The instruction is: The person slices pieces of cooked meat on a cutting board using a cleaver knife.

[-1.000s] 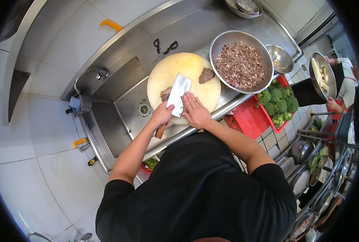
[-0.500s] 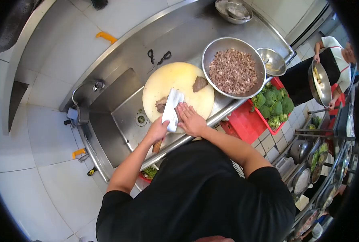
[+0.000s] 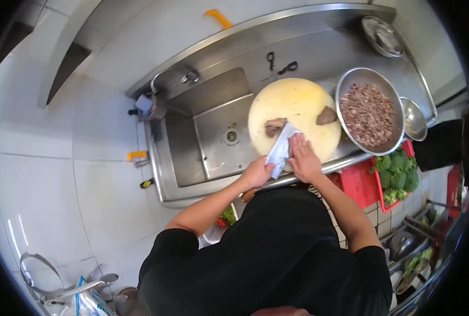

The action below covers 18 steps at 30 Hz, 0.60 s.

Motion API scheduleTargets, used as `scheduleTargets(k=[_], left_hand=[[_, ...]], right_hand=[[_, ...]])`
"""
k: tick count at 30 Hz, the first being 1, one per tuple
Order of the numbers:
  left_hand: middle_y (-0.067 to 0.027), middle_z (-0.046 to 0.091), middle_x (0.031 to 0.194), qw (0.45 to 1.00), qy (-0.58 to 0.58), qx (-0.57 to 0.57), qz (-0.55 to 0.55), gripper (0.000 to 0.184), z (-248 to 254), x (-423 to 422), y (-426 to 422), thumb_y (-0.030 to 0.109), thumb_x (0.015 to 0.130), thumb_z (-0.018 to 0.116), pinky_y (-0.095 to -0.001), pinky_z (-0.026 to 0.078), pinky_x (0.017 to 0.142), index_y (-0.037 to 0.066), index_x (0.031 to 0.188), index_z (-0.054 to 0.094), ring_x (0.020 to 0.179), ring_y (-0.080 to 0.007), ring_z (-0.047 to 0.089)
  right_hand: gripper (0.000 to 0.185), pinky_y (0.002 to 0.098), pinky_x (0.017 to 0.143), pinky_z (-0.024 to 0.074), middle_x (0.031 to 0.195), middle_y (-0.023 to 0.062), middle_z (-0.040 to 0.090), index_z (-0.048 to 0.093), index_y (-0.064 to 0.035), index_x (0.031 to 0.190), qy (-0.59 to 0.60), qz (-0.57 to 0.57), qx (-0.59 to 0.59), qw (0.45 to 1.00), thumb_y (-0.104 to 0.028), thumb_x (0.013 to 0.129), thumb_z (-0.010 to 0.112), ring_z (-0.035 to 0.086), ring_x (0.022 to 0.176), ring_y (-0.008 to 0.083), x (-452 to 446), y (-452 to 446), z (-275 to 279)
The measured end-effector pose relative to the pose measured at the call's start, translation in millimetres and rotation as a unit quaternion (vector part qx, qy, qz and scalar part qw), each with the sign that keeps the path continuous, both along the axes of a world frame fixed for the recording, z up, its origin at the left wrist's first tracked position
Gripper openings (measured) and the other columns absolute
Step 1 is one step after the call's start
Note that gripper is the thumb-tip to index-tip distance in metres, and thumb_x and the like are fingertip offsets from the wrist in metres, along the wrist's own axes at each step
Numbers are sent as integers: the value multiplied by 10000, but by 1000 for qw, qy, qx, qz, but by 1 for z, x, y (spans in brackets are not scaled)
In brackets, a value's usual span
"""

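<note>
On a round cutting board [image 3: 271, 105], my left hand [image 3: 258, 173] is closed around a cleaver [image 3: 282, 150]. Its broad pale blade slants up and away over the board, and the wooden handle [image 3: 248, 195] shows below the hand. My right hand [image 3: 304, 159] lies flat with fingers stretched, right beside the blade; whatever is beneath the palm is hidden. A cut chunk of brown meat [image 3: 274, 126] sits just beyond the blade's far end. Another dark piece of meat [image 3: 326, 116] lies near the board's right edge.
A steel bowl of diced meat [image 3: 368, 113] stands against the board's right side, with a smaller bowl [image 3: 413, 118] beyond it. Scissors [image 3: 288, 67] lie behind the board. To the left is the sink basin [image 3: 213, 142]. Broccoli [image 3: 397, 174] fills a red crate at right.
The view has swung, so the sink and board appear farther right. Both hands stay at the board, the left still on the cleaver. The co-worker's pan has left the view.
</note>
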State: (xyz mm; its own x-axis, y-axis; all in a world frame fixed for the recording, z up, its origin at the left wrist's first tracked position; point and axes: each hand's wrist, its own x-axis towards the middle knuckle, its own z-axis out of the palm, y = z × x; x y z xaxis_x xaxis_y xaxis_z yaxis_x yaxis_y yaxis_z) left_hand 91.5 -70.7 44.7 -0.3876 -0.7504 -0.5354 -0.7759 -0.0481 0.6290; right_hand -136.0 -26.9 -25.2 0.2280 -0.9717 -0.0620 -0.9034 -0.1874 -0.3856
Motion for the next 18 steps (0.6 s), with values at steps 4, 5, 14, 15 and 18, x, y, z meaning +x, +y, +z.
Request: scheduleTargets(k=[4, 5, 14, 15, 18], left_hand=[[-271, 724, 961, 999, -23, -42, 20, 353, -26, -29, -7, 296, 1014, 587, -495, 556, 812, -5, 1196, 620, 874, -442, 713], [-275, 724, 986, 999, -16, -35, 31, 352, -27, -37, -12, 293, 1013, 588, -501, 550, 841, -4, 1199, 622, 932, -460, 706], [-289, 712, 1114, 999, -21, -22, 11, 366, -12, -14, 10, 266, 1007, 594, -491, 534, 924, -4, 1252, 618, 1073, -434, 692], [-283, 714, 1116, 999, -28, 16, 19, 368, 2, -28, -1, 267, 1007, 596, -486, 529, 941, -2, 1257, 614, 1082, -430, 690], [-275, 718, 1105, 995, -21, 77, 60, 376, 10, -40, -7, 285, 1006, 598, -483, 531, 936, 1, 1252, 615, 1073, -431, 692]], right_hand=[[794, 501, 1279, 174, 1654, 304, 246, 209, 84, 1592, -67, -2, -27, 997, -376, 1030, 529, 216, 1563, 416, -4, 1, 15], [788, 504, 1274, 188, 1651, 306, 251, 216, 85, 1590, -57, 4, -37, 998, -379, 1032, 524, 234, 1556, 419, -6, 2, 9], [771, 514, 1273, 182, 1669, 300, 210, 236, 83, 1589, -38, 24, -37, 998, -444, 1059, 425, 193, 1568, 419, -12, 5, 2], [768, 513, 1273, 182, 1668, 297, 216, 238, 82, 1589, -33, 27, -40, 998, -444, 1060, 422, 196, 1568, 419, -13, 2, 1], [760, 506, 1274, 183, 1665, 287, 236, 243, 79, 1588, -23, 35, -41, 998, -444, 1064, 412, 206, 1566, 415, -11, 5, 0]])
